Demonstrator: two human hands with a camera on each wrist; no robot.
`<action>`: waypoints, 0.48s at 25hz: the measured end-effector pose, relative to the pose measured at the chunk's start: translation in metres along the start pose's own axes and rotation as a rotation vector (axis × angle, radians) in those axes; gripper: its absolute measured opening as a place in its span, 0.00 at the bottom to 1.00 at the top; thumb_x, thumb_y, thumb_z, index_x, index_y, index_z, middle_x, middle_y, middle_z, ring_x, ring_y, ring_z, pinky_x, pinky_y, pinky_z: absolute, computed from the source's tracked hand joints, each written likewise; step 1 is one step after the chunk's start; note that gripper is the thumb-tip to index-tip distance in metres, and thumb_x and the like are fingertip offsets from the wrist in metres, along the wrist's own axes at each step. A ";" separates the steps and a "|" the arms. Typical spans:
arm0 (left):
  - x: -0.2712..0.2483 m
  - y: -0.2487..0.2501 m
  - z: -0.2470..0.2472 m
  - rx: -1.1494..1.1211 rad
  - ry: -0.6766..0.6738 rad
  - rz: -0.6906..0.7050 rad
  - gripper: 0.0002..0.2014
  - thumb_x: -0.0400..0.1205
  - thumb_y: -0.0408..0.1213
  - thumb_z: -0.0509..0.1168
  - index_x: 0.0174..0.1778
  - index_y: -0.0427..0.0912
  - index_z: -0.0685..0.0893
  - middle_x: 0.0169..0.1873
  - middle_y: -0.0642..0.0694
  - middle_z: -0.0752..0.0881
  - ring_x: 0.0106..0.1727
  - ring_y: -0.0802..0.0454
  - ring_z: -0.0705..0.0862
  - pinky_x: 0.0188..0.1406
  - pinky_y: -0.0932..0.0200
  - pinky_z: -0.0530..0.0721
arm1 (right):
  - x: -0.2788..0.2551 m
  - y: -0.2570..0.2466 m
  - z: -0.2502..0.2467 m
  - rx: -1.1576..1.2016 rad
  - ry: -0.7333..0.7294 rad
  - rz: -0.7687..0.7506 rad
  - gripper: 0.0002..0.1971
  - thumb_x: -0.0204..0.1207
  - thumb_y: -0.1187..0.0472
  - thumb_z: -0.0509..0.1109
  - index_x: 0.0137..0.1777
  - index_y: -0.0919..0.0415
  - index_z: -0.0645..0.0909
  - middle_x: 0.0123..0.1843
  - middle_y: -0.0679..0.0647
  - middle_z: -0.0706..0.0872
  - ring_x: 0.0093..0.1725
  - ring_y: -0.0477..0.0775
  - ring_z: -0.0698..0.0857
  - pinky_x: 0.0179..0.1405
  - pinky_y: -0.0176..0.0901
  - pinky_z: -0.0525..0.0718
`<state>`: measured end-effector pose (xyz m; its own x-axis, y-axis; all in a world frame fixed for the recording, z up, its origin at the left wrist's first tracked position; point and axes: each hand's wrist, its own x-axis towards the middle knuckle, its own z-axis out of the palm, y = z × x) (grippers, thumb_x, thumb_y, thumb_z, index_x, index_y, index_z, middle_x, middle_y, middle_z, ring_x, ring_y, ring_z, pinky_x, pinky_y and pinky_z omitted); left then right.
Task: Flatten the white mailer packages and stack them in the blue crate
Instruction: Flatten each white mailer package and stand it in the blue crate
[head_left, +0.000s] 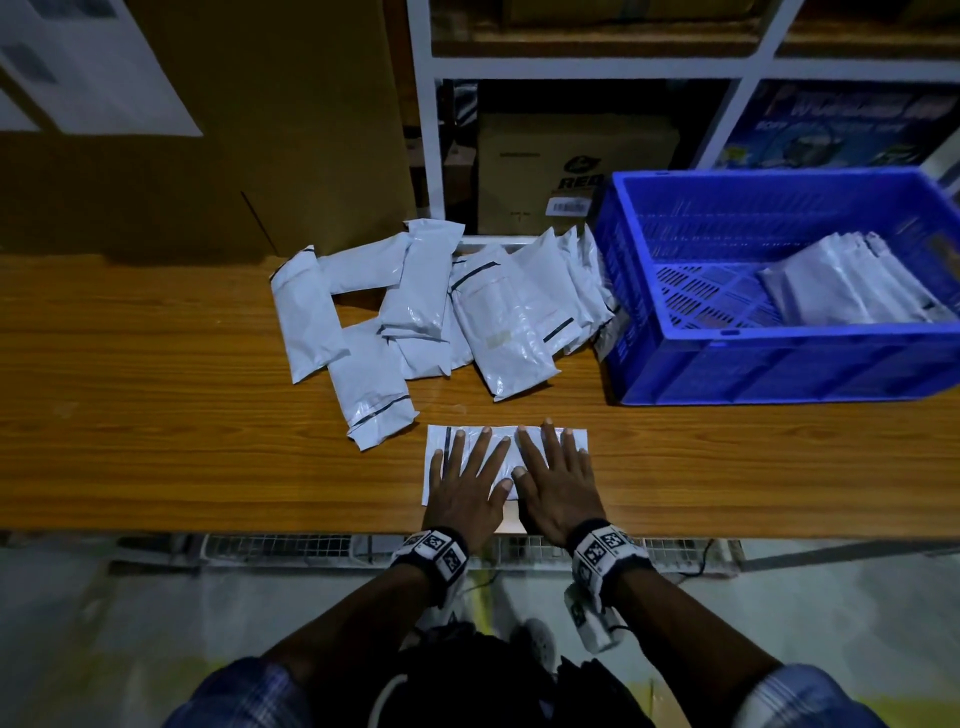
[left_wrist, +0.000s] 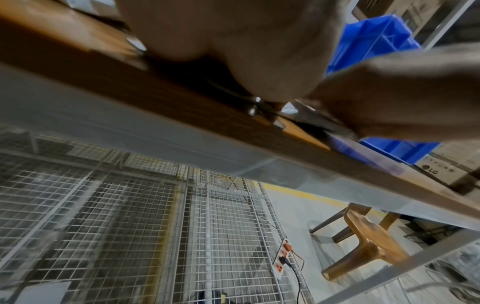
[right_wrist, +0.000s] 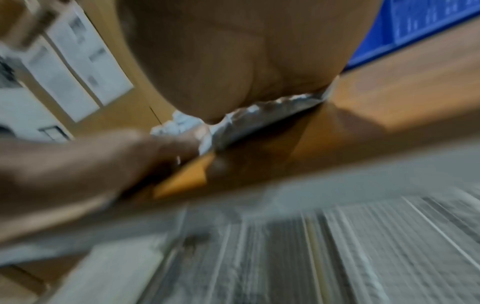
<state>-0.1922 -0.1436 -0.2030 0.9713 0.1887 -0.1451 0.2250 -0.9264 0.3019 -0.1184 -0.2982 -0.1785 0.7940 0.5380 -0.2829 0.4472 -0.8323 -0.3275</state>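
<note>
Both hands, left hand (head_left: 464, 480) and right hand (head_left: 556, 480), press spread-fingered on a mailer (head_left: 574, 435); only head view shows fingers.

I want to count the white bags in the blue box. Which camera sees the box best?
The head view: the whole blue crate and the mailers inside show from above. The left wrist and right wrist views catch only blurry outside bits of it.

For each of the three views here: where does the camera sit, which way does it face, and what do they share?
Head: on the head, looking down at the table; left hand and right hand press flat on a white mailer.
Left wrist: under the left hand, facing along the table edge toward the blue crate.
Right wrist: under the right hand, blurred, showing the mailer's edge.
Shared: all show the crate and table.
</note>
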 end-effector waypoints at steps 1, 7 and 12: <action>-0.001 0.000 0.000 -0.001 -0.001 0.004 0.31 0.86 0.60 0.34 0.88 0.62 0.47 0.87 0.59 0.40 0.87 0.51 0.32 0.84 0.43 0.32 | -0.002 0.000 0.007 -0.007 0.006 -0.013 0.28 0.87 0.42 0.39 0.85 0.38 0.36 0.86 0.49 0.29 0.85 0.58 0.32 0.83 0.60 0.36; -0.001 -0.003 0.003 0.032 0.002 0.032 0.30 0.88 0.60 0.35 0.88 0.61 0.45 0.87 0.58 0.38 0.86 0.50 0.30 0.83 0.42 0.32 | -0.004 0.003 0.020 -0.056 0.089 -0.023 0.28 0.87 0.43 0.39 0.86 0.40 0.40 0.88 0.50 0.35 0.86 0.57 0.35 0.84 0.60 0.38; -0.003 -0.001 0.006 0.056 0.010 0.032 0.28 0.90 0.56 0.39 0.89 0.59 0.48 0.89 0.54 0.45 0.88 0.46 0.38 0.84 0.38 0.39 | -0.002 0.003 0.020 -0.064 0.072 -0.019 0.28 0.87 0.43 0.38 0.86 0.40 0.40 0.88 0.51 0.35 0.86 0.57 0.35 0.84 0.59 0.36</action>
<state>-0.1957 -0.1456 -0.2089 0.9786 0.1617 -0.1270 0.1896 -0.9488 0.2528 -0.1267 -0.2995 -0.1966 0.8115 0.5451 -0.2105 0.4864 -0.8298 -0.2736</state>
